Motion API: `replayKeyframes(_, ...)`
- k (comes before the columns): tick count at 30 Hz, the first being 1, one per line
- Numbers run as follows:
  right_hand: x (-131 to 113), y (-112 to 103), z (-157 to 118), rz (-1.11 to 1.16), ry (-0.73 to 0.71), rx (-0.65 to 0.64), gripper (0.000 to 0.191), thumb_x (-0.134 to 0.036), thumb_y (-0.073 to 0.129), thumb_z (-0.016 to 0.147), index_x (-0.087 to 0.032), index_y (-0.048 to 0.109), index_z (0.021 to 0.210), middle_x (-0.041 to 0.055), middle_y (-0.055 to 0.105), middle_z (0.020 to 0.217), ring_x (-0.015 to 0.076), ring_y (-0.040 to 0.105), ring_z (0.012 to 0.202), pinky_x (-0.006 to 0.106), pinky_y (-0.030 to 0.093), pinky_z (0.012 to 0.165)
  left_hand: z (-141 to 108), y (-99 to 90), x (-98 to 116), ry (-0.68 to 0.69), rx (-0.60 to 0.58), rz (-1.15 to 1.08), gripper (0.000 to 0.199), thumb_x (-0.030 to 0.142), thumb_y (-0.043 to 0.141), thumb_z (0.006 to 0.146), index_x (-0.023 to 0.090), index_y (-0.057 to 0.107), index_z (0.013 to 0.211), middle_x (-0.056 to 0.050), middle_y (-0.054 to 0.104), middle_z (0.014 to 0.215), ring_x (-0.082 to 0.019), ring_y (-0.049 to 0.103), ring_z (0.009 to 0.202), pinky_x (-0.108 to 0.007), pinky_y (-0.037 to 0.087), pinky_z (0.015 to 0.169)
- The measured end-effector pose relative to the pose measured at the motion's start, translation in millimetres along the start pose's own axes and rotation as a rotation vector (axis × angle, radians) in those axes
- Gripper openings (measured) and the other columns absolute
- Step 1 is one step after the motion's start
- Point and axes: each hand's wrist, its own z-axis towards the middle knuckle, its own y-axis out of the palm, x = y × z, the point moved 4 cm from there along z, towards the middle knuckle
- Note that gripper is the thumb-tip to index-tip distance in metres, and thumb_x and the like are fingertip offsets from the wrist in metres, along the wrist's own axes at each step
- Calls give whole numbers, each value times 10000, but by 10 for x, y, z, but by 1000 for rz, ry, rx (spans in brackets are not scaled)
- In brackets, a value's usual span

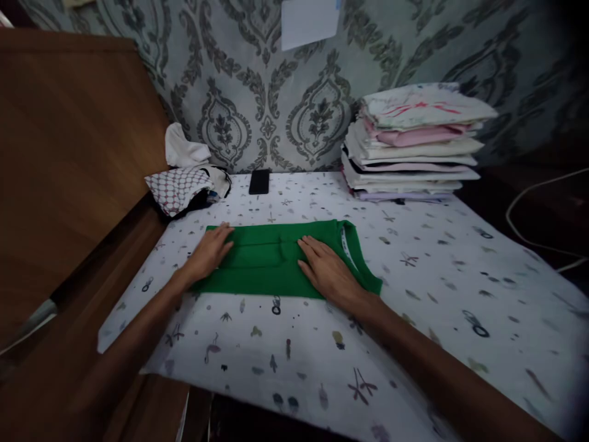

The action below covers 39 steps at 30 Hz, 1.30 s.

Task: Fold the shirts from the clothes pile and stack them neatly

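A green T-shirt (257, 279) lies folded into a long strip on the patterned white cloth, its ribbed collar towards the right. My left hand (209, 253) rests on the strip's left end, fingers stretched out over the fabric. Near the collar, my right hand (329, 270) lies flat on the shirt with its fingers extended. Both palms face down, and neither hand grips the cloth. Faint crease lines run along the shirt between the two hands.
A tall stack of folded clothes (414, 150) stands at the back right. A black phone (259, 182) lies near the wall, and crumpled garments (179, 187) sit at the back left beside a wooden panel (69, 141). The white printed sheet (285, 350) covers the surface.
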Motion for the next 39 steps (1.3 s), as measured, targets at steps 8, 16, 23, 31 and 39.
replayKeyframes(8,-343,-72,332,-19,-64,-47,549,-426,295,1044,-143,476,1479,165,414,1571,309,330,1484,555,309,1206,419,-182,-858,-360,56,-31,232,399,580,823,173,619,855,-54,651,839,-211,589,806,-303,448,731)
replayKeyframes(16,-287,233,603,-38,-65,-161,565,-500,387,1017,-222,445,1505,125,388,1596,321,298,1497,580,268,1214,488,-134,-847,-378,102,-36,120,309,607,795,202,551,789,-10,576,776,-193,520,783,-290,374,704)
replayKeyframes(23,-587,89,574,75,-148,-117,462,-400,389,1037,-195,537,1424,141,392,1588,333,271,1506,605,260,1214,-140,-397,-540,-241,-20,-301,331,527,534,853,205,606,824,-19,579,777,-185,518,735,-274,388,668)
replayKeyframes(31,-1110,276,505,153,-339,-234,423,-384,484,1019,-185,570,1383,159,410,1573,310,288,1502,566,297,1204,-574,-419,-212,-203,-319,-355,262,478,645,732,228,570,761,-21,559,805,-196,504,745,-275,401,654)
replayKeyframes(39,-1045,345,466,153,-271,-151,414,-330,433,1025,-158,571,1375,168,489,1511,293,356,1472,544,336,1192,-601,-306,-504,-328,-168,-421,236,402,645,698,230,599,852,6,585,771,-178,521,696,-266,398,608)
